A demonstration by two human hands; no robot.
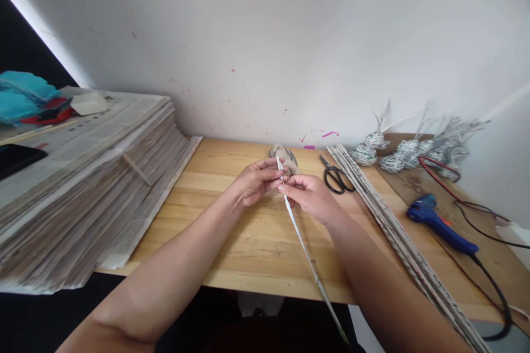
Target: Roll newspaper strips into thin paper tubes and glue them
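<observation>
Both my hands meet over the middle of the wooden table on a long, thin rolled paper stick (pixel 298 237). Near its upper tip, my left hand (pixel 257 181) pinches it between thumb and fingers. Just below, my right hand (pixel 308 194) grips the same stick with thumb and forefinger. From there the stick slants down toward me and past the table's front edge. Behind my hands lies a small greyish-beige bundle (pixel 285 155), partly hidden by my fingers. Black-handled scissors (pixel 337 176) rest to the right of my right hand.
A tall stack of newspapers (pixel 124 176) fills the left side. Several paper sticks (pixel 385 220) lie lengthwise on the right. Beyond them are a blue glue gun (pixel 443 225) with its cord and several woven paper figures (pixel 408 154). A white wall (pixel 265 55) rises behind the table (pixel 248 248).
</observation>
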